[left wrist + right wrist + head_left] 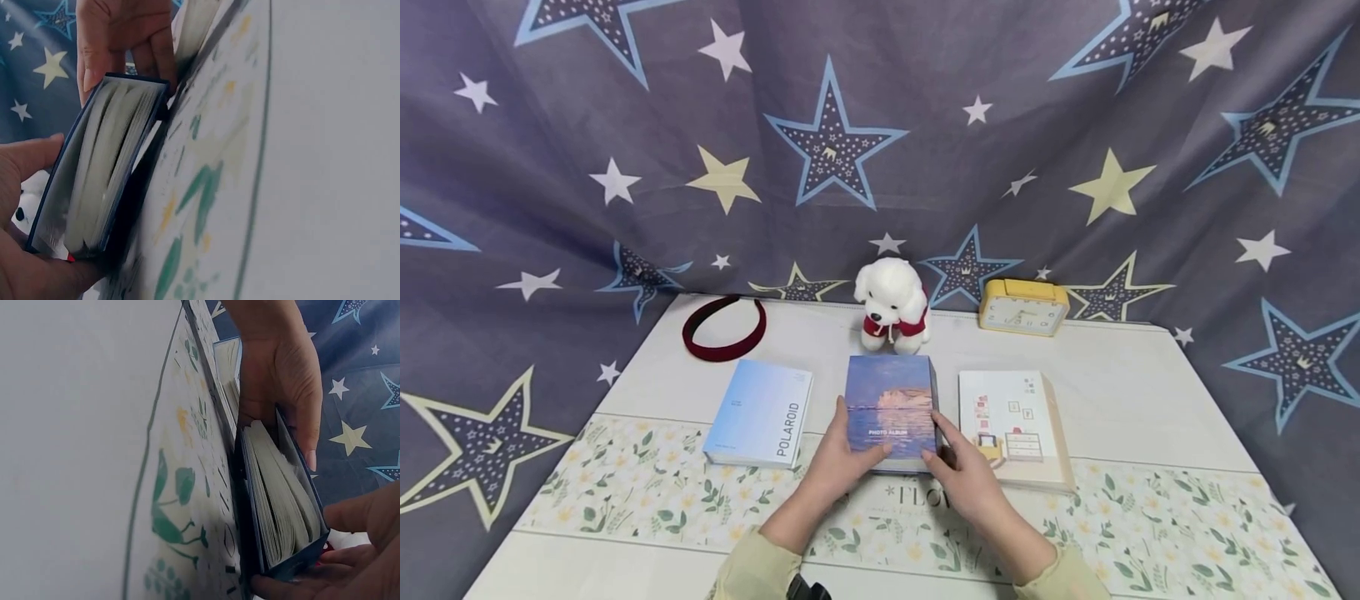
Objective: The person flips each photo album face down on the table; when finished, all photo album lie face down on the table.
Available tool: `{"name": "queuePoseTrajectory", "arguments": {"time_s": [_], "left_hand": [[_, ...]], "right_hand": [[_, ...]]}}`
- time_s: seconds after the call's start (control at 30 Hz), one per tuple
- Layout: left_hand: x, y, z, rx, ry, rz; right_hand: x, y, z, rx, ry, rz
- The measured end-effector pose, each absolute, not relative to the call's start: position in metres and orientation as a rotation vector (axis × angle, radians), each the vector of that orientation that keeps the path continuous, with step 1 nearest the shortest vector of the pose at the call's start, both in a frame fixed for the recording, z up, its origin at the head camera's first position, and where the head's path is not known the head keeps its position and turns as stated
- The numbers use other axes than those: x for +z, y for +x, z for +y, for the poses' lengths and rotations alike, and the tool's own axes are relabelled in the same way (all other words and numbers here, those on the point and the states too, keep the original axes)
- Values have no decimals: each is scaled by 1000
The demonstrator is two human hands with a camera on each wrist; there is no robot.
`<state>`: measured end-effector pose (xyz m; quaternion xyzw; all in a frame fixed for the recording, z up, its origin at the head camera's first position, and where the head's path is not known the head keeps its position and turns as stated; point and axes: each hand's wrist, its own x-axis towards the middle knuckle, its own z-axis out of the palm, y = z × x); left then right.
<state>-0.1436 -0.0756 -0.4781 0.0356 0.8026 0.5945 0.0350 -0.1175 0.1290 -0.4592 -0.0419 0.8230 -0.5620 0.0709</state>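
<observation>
A thick photo album with a sunset seascape on its cover lies nearly flat at the table's middle. My left hand grips its left side, thumb over the lower cover. On the opposite side, my right hand holds the lower right corner and edge. Both wrist views show the album's page ends between its dark blue covers, slightly fanned. In the right wrist view, the fingers of both hands go round the album, its lower edge a little above or on the table; I cannot tell which.
A blue-white POLAROID album lies left, and an album with a drawn room lies right. Behind them are a dark red headband, a white plush dog and a yellow clock. A star-patterned curtain borders the table.
</observation>
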Motion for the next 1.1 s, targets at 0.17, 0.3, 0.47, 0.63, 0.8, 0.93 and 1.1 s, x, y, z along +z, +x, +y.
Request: {"name": "queuePoseTrajectory", "arguments": {"time_s": [0.17,0.3,0.47,0.63,0.8,0.93,1.1], "left_hand": [[-479,-144,-77,1788,119,2467],[-481,-144,-77,1779,131,2474],[-486,-143,-79,1763,154,2483],[-490,-143,-80,1760,211,2480],[-489,-143,-78,1691,204,2513],[-488,-141,-77,1626,219,2561],[-488,-140,-74,1526,250,2608]], "right_hand": [[-458,-117,128,-1625,-131,2526],[-456,-114,127,-1587,-142,2535],[-455,-110,126,-1538,-169,2535],[-453,-110,127,-1496,-173,2555],[-451,-111,127,-1490,-177,2547],[-451,-112,127,-1492,-226,2543],[-450,-112,127,-1435,-279,2572]]}}
